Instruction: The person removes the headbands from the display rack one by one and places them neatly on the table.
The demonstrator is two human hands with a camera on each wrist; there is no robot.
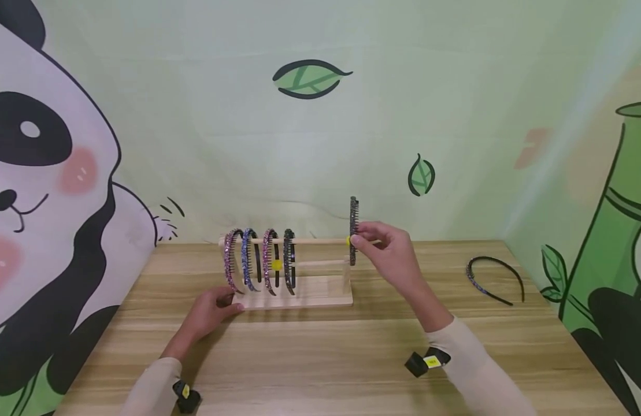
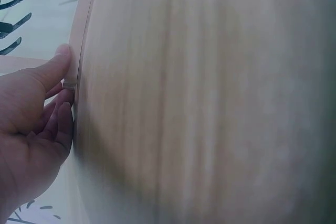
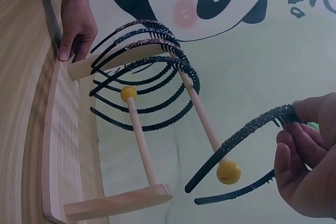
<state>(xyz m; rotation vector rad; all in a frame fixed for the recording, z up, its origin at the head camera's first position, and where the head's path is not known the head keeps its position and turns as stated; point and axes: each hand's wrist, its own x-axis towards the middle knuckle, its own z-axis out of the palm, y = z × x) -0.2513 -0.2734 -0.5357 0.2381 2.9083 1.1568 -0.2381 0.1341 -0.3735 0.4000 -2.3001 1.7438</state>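
Observation:
My right hand (image 1: 390, 257) pinches a black glittery headband (image 1: 354, 216) by its curved top, at the right end of a wooden headband rack's upper rod (image 1: 320, 240). Seen from the right wrist, the yellow ball (image 3: 229, 172) capping that rod shows between the band's two arms. My left hand (image 1: 211, 312) grips the left end of the rack's base (image 1: 310, 299), thumb on top. Toward the rod's left half hang a pink headband (image 1: 228, 257), a blue headband (image 1: 245, 260), another pink headband (image 1: 268, 260) and a black headband (image 1: 287, 260).
To the right, a dark headband with blue stones (image 1: 473, 280) lies on the wooden table (image 1: 299, 358). A second, lower rod (image 3: 142, 145) ends in its own yellow ball (image 3: 128, 94). Behind the table hangs a pale green backdrop (image 1: 221, 144) with panda drawings.

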